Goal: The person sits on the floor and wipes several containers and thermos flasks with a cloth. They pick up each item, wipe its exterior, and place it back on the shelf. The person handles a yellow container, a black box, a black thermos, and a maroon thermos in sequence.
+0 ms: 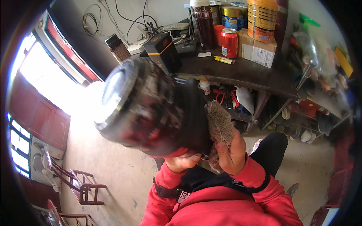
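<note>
A large cylindrical container [152, 113], patterned in dark and red with a shiny metal-coloured end, is tilted up in front of me and blurred. My left hand [181, 162] holds it from below near its lower end; most of the fingers are hidden behind it. A brown-grey cloth [220, 121] is gripped in my right hand [233, 154] and lies against the container's dark right end. What the container is exactly cannot be told.
Beyond stands a dark desk [243, 73] with a red can [229, 42], a yellow lighter [224, 60], a cardboard box [256, 49], a black box [162, 52] and a dark bottle [204, 28]. Shoes [306, 135] fill a rack at right. A wooden chair [82, 186] stands at lower left.
</note>
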A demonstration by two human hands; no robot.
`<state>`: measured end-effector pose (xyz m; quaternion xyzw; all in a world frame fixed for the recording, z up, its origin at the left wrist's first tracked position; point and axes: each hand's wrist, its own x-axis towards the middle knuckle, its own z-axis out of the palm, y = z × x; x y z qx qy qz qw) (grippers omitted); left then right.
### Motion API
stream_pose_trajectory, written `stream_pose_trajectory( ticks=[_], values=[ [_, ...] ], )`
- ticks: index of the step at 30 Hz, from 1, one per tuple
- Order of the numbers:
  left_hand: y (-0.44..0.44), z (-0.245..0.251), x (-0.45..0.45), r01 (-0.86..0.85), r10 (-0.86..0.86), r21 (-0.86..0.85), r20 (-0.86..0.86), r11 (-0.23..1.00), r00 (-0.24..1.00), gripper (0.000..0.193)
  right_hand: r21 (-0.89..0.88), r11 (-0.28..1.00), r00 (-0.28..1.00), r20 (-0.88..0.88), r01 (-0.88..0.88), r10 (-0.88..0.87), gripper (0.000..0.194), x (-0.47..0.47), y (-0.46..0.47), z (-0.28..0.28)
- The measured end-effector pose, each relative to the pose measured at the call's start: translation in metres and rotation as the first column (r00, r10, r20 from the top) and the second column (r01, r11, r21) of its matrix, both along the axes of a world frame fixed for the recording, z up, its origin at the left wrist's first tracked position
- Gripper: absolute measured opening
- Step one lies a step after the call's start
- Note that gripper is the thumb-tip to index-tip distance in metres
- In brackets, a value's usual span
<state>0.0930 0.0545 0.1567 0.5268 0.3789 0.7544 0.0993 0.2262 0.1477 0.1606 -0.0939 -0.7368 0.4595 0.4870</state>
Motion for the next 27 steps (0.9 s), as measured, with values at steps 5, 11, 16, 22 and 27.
stream_pose_trajectory(
  ticks=[5, 11, 16, 22, 27],
  values=[
    [-0.006, -0.001, -0.009, -0.215, 0.217, -0.032, 0.209, 0.976, 0.953, 0.092, 0.060, 0.996, 0.984, 0.164, 0.063, -0.072, 0.044, 0.011, 0.012, -0.039],
    [-0.014, -0.016, -0.026, -0.263, 0.272, -0.072, 0.170, 0.962, 0.947, 0.097, -0.132, 0.983, 0.959, 0.268, 0.128, -0.089, 0.029, 0.016, 0.046, -0.062],
    [-0.021, -0.037, -0.036, -0.172, 0.175, -0.033, 0.227, 0.985, 0.958, 0.100, -0.824, 0.531, 0.970, -0.243, -0.199, -0.015, 0.022, 0.004, 0.062, -0.062],
    [-0.027, -0.046, -0.046, 0.012, 0.015, -0.107, 0.243, 0.994, 0.970, 0.099, -0.796, 0.535, 0.949, -0.151, -0.283, 0.277, 0.024, 0.005, 0.050, -0.062],
    [-0.022, -0.039, -0.039, 0.256, -0.195, -0.234, 0.255, 0.938, 0.947, 0.099, -0.590, 0.779, 0.941, 0.093, -0.212, 0.326, 0.027, 0.001, 0.049, -0.039]
  ],
)
